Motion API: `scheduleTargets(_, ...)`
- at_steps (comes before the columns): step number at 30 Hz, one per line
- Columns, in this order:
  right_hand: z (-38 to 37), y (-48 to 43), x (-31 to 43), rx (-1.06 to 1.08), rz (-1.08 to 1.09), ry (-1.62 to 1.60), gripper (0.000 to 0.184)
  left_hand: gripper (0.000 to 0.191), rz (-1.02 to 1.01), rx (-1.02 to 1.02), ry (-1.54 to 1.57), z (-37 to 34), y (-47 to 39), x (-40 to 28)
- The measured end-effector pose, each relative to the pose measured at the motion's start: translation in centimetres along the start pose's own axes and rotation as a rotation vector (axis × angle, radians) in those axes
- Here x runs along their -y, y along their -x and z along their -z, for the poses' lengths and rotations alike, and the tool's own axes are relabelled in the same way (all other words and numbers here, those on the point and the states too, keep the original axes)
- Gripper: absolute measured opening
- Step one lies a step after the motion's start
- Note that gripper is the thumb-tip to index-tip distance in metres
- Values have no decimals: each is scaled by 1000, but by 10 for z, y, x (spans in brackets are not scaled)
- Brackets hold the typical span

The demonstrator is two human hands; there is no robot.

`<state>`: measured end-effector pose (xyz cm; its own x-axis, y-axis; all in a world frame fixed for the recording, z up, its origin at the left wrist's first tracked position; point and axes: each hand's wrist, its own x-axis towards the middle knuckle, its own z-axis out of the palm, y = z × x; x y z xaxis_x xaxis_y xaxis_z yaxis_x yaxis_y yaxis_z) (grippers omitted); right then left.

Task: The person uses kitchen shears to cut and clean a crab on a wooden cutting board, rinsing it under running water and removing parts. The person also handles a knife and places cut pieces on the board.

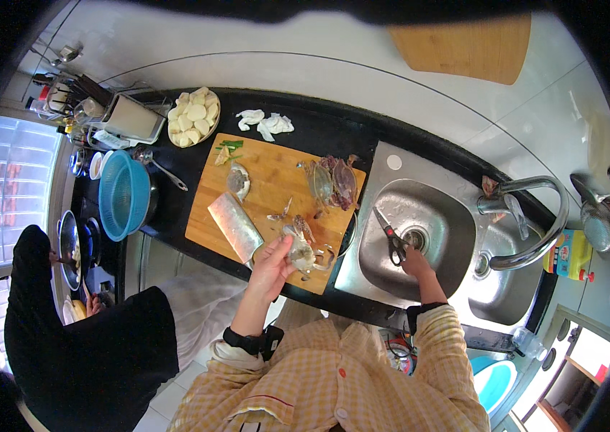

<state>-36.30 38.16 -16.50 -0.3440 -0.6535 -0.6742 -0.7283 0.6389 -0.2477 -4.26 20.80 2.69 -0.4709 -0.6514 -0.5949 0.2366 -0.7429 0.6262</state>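
Note:
My left hand (271,265) holds a partly broken-up crab (300,252) by its body over the front edge of a wooden cutting board (272,159). Over the sink basin, my right hand (417,263) grips the handle of kitchen scissors (390,233) with black and red grips; the blades point up and left. Beside my left hand a wide cleaver (233,224) lies flat on the board. Loose crab legs (282,209) lie near the crab. Another crab body (238,181) rests farther left, and dark purplish crab shells (332,181) sit at the board's right.
Scallions and ginger (228,150) lie on the board. Behind it stand a bowl of pale slices (194,116) and crumpled tissues (266,124). A blue colander (124,195) is at left, where another person in black (94,351) works at a wok (69,251). A faucet (545,237) arches over the double sink.

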Motion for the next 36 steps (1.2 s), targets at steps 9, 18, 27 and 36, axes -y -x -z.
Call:
scheduleTargets(9,-19,-26,13,22,-134,118,30,20,29,-307,-156,36,-7,21)
scheduleTargets(18,-26,-43,3,15,-159,91,41,22,-6,-339,-348,41,-22,54)
scheduleTargets(27,-11,-28,1,-129,29,83,43,20,49,-340,-254,40,-21,44)
scheduleTargets(36,74,73,40,106,182,-875,52,22,-5,-331,-217,43,-19,35)
